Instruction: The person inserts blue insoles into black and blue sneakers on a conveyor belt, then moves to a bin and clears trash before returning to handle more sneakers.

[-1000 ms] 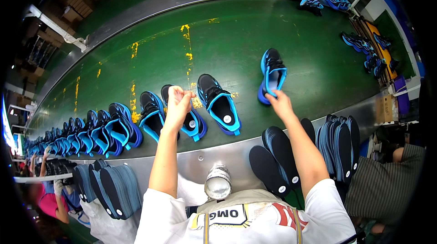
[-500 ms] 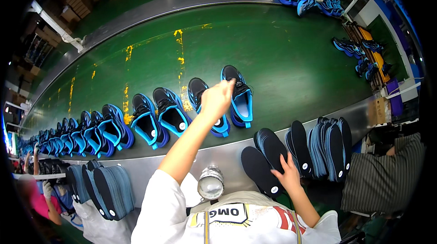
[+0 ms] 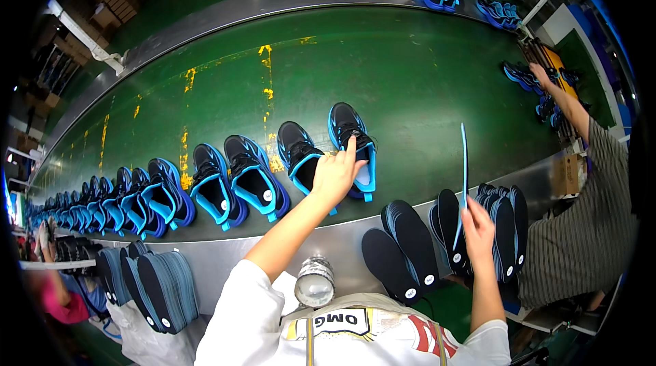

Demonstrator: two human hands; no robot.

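My right hand (image 3: 479,231) is closed on a thin insole (image 3: 465,168), held up edge-on so its light blue side shows. It is above the front edge of the conveyor, over the insole stacks. My left hand (image 3: 333,176) reaches over two black and blue sneakers. Its index finger is stretched out and touches the tongue area of the right-hand sneaker (image 3: 347,123), whose inside looks pale. The hand partly covers the collar of the neighbouring sneaker (image 3: 298,144). Whether the other fingers press on a shoe is hidden.
A row of sneakers (image 3: 164,192) runs left along the green conveyor (image 3: 410,79). Black insole stacks (image 3: 403,236) lie on the metal ledge before me, with more stacks (image 3: 164,284) at left. A clear jar (image 3: 315,283) stands near my body. A co-worker's arm (image 3: 570,106) reaches in at right.
My right hand has lifted an insole from the stacks and raised it rightward. The left hand has come down slightly, its index finger now straight. A co-worker's arm has reached toward shoes at right.
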